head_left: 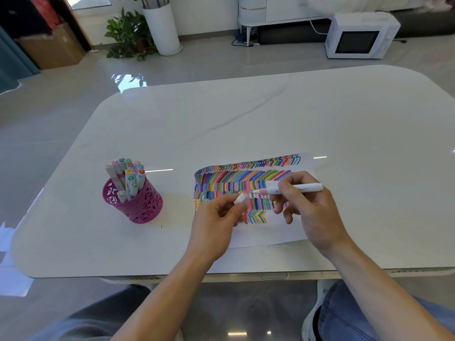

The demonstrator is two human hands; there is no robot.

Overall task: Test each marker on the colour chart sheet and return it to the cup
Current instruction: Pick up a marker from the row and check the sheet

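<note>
While the right hand (309, 205) grips an uncapped pink marker (288, 189) with its tip touching the colour chart sheet (270, 232), the left hand (216, 217) pinches the marker's white cap (240, 199) just beside the tip. Rows of many-coloured strokes cover the upper part of the sheet, which lies flat on the white bench (246, 124). Well to the left stands a magenta cut-out cup (138, 203) holding the other markers (128, 175) upright.

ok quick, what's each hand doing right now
Left hand: closed on the marker cap.
Right hand: closed on the uncapped marker, tip over the colour chart sheet.
</note>
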